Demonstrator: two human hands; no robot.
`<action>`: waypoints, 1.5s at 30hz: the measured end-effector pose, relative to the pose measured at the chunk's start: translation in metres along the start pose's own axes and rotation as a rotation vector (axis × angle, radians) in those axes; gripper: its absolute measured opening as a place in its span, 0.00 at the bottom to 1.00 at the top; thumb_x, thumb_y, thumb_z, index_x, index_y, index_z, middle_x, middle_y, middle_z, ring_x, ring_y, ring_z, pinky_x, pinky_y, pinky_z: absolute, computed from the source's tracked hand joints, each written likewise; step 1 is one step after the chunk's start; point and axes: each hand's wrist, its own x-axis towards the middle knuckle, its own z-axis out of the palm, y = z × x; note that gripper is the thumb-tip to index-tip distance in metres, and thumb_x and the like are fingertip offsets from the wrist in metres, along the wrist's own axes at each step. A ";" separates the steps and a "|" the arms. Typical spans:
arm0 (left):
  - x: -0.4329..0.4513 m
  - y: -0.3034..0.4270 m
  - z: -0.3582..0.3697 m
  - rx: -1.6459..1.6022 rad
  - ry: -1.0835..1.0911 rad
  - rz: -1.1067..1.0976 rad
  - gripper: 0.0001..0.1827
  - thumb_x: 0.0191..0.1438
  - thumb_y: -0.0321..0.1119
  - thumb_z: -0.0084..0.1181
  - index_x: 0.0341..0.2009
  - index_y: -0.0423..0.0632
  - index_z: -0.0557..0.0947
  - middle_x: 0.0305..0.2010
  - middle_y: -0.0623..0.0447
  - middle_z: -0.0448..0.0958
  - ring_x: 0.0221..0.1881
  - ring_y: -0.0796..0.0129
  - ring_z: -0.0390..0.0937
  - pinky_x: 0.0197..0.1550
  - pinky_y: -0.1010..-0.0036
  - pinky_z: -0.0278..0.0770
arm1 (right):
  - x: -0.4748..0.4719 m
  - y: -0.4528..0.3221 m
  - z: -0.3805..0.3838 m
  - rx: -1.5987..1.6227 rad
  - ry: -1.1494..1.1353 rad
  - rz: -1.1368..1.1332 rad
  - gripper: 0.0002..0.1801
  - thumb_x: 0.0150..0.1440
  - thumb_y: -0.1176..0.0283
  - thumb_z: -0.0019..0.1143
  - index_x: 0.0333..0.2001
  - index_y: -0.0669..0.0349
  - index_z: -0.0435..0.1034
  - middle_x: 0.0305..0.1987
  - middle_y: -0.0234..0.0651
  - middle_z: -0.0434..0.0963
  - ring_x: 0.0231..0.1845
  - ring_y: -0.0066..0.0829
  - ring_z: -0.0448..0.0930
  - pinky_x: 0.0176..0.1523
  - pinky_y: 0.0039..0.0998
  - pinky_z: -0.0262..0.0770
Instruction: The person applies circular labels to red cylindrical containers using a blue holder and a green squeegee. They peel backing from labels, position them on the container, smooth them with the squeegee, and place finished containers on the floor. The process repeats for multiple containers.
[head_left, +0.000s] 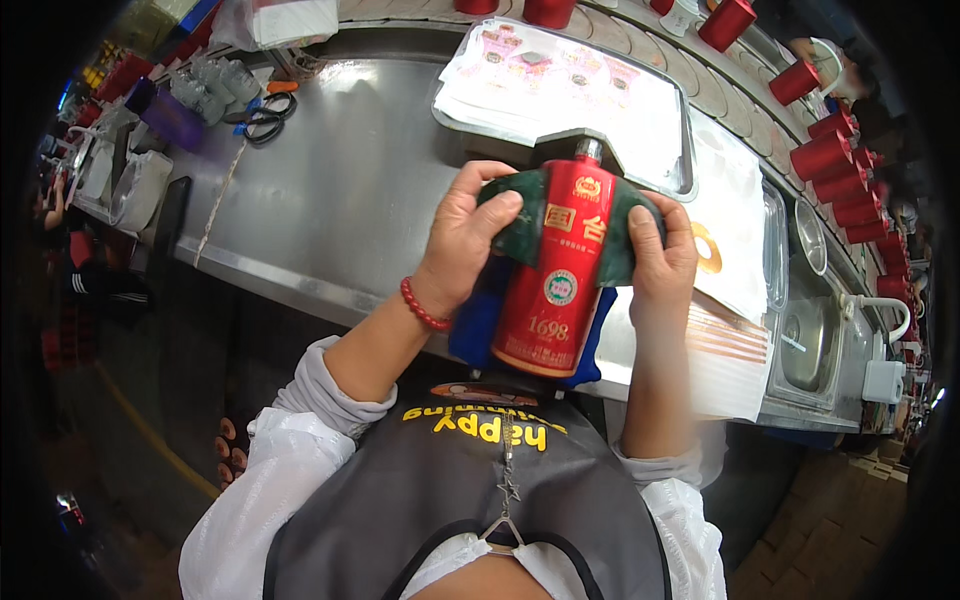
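Note:
A red bottle (553, 300) with gold print lies tilted before me on a blue cloth (474, 330), its narrow neck pointing away from me. A dark green, flexible-looking piece (525, 238) reaches out on both sides of the bottle's upper part; whether it passes behind the bottle is hidden. My left hand (471, 229), with a red bead bracelet at the wrist, pinches its left end between thumb and fingers. On the other side, my right hand (665, 244) grips the right end. A dark angular support (551, 142) shows behind the neck.
Beyond the bottle, a metal tray (688, 161) holds printed sheets. Scissors (266, 120) and a purple bottle (163, 116) lie at the left of the steel table (330, 187). White sheets (724, 352) are stacked at the right, near a sink (806, 352). Red bottles (825, 157) stand along a curved conveyor (694, 75).

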 end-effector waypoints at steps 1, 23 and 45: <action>-0.003 0.003 -0.007 -0.088 0.036 0.004 0.13 0.65 0.29 0.50 0.53 0.44 0.73 0.44 0.52 0.81 0.42 0.75 0.81 0.45 0.77 0.82 | -0.003 -0.004 -0.002 0.069 0.022 0.046 0.12 0.64 0.70 0.57 0.48 0.66 0.72 0.39 0.32 0.78 0.37 0.17 0.76 0.41 0.19 0.75; -0.078 0.037 -0.052 0.130 0.009 0.057 0.14 0.66 0.30 0.51 0.55 0.43 0.73 0.44 0.57 0.77 0.42 0.82 0.72 0.47 0.83 0.72 | -0.091 -0.037 0.061 -0.068 -0.040 0.187 0.13 0.65 0.69 0.57 0.48 0.67 0.70 0.42 0.31 0.78 0.41 0.16 0.75 0.46 0.20 0.74; 0.068 0.064 -0.099 1.322 -0.663 0.934 0.36 0.67 0.67 0.27 0.62 0.62 0.78 0.53 0.57 0.81 0.69 0.59 0.61 0.77 0.50 0.33 | -0.042 -0.011 0.063 -0.282 -0.139 -0.173 0.10 0.53 0.75 0.65 0.39 0.66 0.75 0.30 0.32 0.78 0.34 0.22 0.77 0.40 0.23 0.73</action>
